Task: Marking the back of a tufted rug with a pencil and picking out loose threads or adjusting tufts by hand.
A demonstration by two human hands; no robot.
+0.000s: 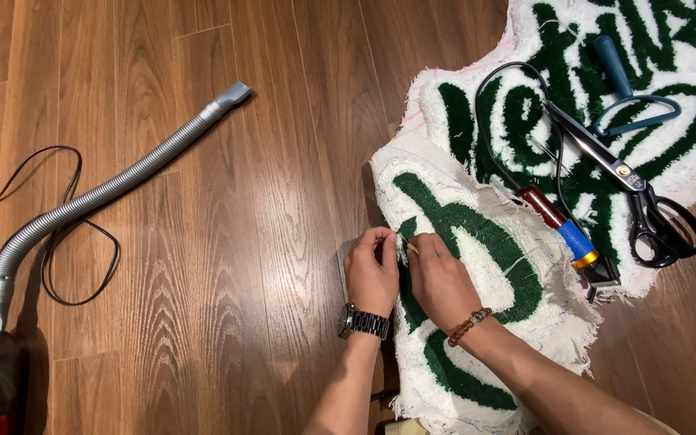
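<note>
Bare wooden plank floor (267,201) lies open just left of the left hand (370,274); farther left run the grey ribbed vacuum hose (98,193) and thin black cord (82,266). Right of the right hand (441,282), a blue-taped corded trimmer (565,234) and black-handled steel scissors (638,193) crowd the green-and-white tufted rug (477,322).

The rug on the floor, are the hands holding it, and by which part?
Yes. Both the left hand and right hand pinch the white and green tufted rug at its left edge.

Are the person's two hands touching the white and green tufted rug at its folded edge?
Touching. The head view shows the left hand and right hand pinching the folded edge of the white and green tufted rug, fingers pressed into the fabric with no gap.
</note>
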